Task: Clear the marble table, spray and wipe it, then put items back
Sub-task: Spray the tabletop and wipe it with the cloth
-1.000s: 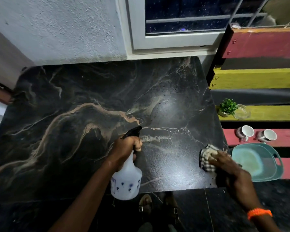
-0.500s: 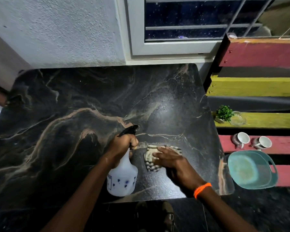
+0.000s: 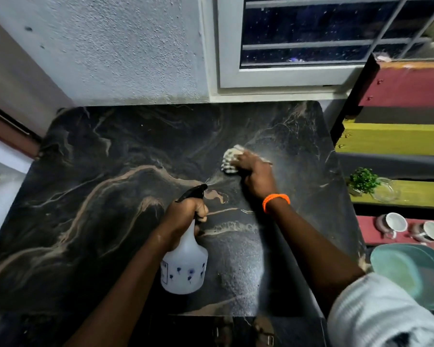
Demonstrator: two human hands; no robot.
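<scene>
Two hands work: the right hand (image 3: 254, 171) presses the soft, limp checked cloth (image 3: 229, 160) flat near the marble table (image 3: 98, 209) far-right corner; the left hand (image 3: 186, 216) grips the light plastic spray bottle (image 3: 184, 266) at its neck.

Dim room, lit from above the viewer; a pale sheen glares on the wet table (image 3: 243, 261). Edges bend with wide-angle distortion, and the cloth (image 3: 229, 159) is motion-blurred.

The right hand (image 3: 256, 175) covers most of the cloth (image 3: 230, 160); the teal tray (image 3: 398, 269) runs off frame.
</scene>
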